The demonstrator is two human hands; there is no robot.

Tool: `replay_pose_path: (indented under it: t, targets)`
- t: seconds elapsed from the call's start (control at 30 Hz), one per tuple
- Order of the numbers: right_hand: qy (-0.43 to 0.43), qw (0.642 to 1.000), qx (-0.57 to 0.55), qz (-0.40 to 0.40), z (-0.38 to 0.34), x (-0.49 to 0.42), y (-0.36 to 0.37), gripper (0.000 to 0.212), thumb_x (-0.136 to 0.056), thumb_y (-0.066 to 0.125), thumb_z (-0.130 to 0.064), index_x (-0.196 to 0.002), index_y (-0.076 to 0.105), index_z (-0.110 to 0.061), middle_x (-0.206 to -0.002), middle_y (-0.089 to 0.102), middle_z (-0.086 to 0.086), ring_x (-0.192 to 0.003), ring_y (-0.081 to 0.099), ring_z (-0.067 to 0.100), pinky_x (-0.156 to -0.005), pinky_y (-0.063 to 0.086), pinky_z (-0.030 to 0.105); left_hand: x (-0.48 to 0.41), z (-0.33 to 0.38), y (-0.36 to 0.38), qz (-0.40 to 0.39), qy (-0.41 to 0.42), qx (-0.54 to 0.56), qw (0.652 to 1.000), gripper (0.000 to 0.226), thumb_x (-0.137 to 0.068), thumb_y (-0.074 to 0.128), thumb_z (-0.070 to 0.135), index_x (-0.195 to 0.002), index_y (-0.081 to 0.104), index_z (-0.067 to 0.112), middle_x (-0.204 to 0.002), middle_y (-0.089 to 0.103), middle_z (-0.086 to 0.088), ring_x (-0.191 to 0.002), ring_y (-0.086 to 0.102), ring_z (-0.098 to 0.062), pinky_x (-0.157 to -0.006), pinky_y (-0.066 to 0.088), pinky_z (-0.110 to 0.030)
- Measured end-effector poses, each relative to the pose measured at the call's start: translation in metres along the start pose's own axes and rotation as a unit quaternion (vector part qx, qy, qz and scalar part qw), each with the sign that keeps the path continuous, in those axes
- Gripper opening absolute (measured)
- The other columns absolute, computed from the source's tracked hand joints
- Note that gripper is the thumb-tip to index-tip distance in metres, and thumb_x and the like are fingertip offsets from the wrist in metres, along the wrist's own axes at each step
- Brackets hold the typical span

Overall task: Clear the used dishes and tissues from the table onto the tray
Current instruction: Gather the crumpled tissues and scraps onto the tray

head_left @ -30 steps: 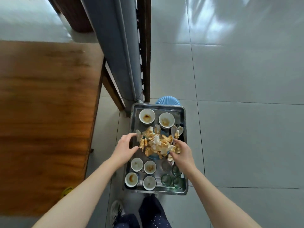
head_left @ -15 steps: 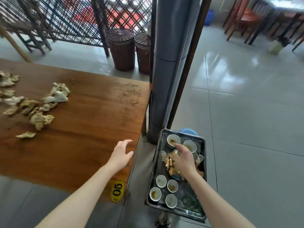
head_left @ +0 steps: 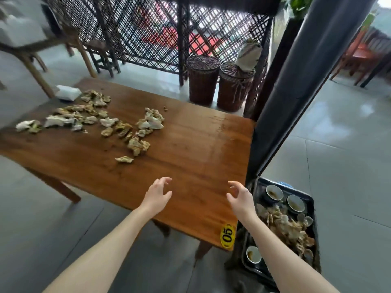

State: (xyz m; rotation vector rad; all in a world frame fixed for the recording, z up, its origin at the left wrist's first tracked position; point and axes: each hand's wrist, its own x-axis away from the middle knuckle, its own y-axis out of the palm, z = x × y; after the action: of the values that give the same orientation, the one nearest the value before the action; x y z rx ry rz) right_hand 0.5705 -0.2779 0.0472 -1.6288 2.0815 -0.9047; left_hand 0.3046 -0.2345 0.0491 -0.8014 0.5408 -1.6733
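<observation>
Several crumpled, stained tissues (head_left: pixel 135 144) lie scattered over the left and middle of the wooden table (head_left: pixel 190 149). My left hand (head_left: pixel 156 195) hovers over the table's near edge, fingers loosely curled, holding nothing. To its right, my right hand (head_left: pixel 241 197) is also empty, above the table's near right corner. Low at the right, a metal tray (head_left: pixel 313 199) holds small white bowls (head_left: pixel 274 193), a pile of used tissues (head_left: pixel 285 225) and more cups, partly hidden by my right forearm.
A white tissue box (head_left: pixel 67 93) sits at the table's far left corner. A yellow "05" tag (head_left: pixel 227 235) marks the near right corner. A dark pillar (head_left: pixel 296 85) rises beside the tray. Two wicker baskets (head_left: pixel 220 81) stand behind the table; chairs are at the far left and right.
Both hands have left the tissue pile on the tray and come up over the table's near edge. My view has lifted from the tray to the table with its tissues.
</observation>
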Motion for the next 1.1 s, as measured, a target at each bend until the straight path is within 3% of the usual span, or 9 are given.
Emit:
replay_pose_path:
  t: [0.13, 0.27, 0.5, 0.63, 0.8, 0.93, 1.1]
  targets:
    - [-0.023, 1.0, 0.004, -0.013, -0.037, -0.004, 0.037, 0.039, -0.088, 0.063, -0.009, -0.125, 0.057, -0.017, -0.107, 0.062, -0.001, -0.079, 0.055, 0.005, -0.069, 0.041, 0.01, 0.007, -0.032, -0.04, 0.033, -0.026, -0.01, 0.999, 0.039, -0.092, 0.06, 0.019, -0.129, 0.049, 0.023, -0.122, 0.053, 0.001, -0.111, 0.051, -0.018, -0.101, 0.043, -0.044]
    - [-0.048, 0.998, 0.006, -0.042, -0.072, -0.015, 0.074, 0.039, -0.086, 0.062, -0.007, -0.124, 0.058, -0.016, -0.1, 0.06, -0.004, -0.09, 0.058, 0.01, -0.079, 0.048, 0.02, 0.006, -0.065, -0.071, 0.053, -0.057, 0.006, 0.997, 0.041, -0.093, 0.06, 0.017, -0.132, 0.047, 0.021, -0.128, 0.051, -0.003, -0.115, 0.05, -0.018, -0.096, 0.047, -0.032]
    - [-0.081, 0.992, 0.023, -0.097, -0.129, -0.057, 0.154, 0.039, -0.087, 0.063, -0.006, -0.124, 0.057, -0.017, -0.114, 0.062, 0.002, -0.102, 0.057, 0.013, -0.089, 0.049, 0.022, -0.016, -0.126, -0.114, 0.076, -0.105, 0.032, 0.991, 0.041, -0.093, 0.059, 0.017, -0.132, 0.047, 0.021, -0.13, 0.05, -0.005, -0.117, 0.048, -0.019, -0.092, 0.043, -0.029]
    - [-0.092, 0.987, 0.021, -0.133, -0.159, -0.089, 0.203, 0.041, -0.087, 0.063, -0.006, -0.126, 0.056, -0.018, -0.118, 0.058, 0.002, -0.1, 0.053, 0.008, -0.067, 0.04, 0.004, -0.049, -0.156, -0.143, 0.089, -0.117, 0.032, 0.989, 0.04, -0.092, 0.059, 0.017, -0.131, 0.048, 0.022, -0.129, 0.05, -0.005, -0.115, 0.049, -0.019, -0.088, 0.042, -0.026]
    - [-0.09, 0.981, 0.031, -0.167, -0.197, -0.133, 0.245, 0.041, -0.085, 0.063, -0.007, -0.125, 0.058, -0.016, -0.119, 0.058, 0.005, -0.113, 0.053, 0.018, -0.095, 0.047, 0.027, -0.098, -0.179, -0.182, 0.086, -0.13, 0.008, 0.988, 0.04, -0.092, 0.059, 0.019, -0.13, 0.048, 0.024, -0.127, 0.051, -0.003, -0.113, 0.049, -0.018, -0.093, 0.043, -0.031]
    - [-0.081, 0.977, 0.046, -0.193, -0.217, -0.164, 0.271, 0.046, -0.083, 0.066, -0.012, -0.127, 0.055, -0.019, -0.122, 0.053, 0.005, -0.118, 0.048, 0.021, -0.102, 0.042, 0.033, -0.133, -0.19, -0.205, 0.076, -0.129, -0.031, 0.988, 0.04, -0.092, 0.056, 0.02, -0.131, 0.047, 0.026, -0.129, 0.049, -0.003, -0.118, 0.047, -0.021, -0.101, 0.041, -0.04]
    - [-0.069, 0.97, 0.063, -0.223, -0.224, -0.184, 0.292, 0.061, -0.077, 0.073, -0.022, -0.132, 0.049, -0.026, -0.134, 0.044, 0.004, -0.125, 0.042, 0.021, -0.105, 0.039, 0.032, -0.162, -0.203, -0.212, 0.037, -0.13, -0.023, 0.991, 0.042, -0.093, 0.056, 0.022, -0.133, 0.044, 0.028, -0.131, 0.047, -0.001, -0.122, 0.045, -0.02, -0.103, 0.041, -0.038]
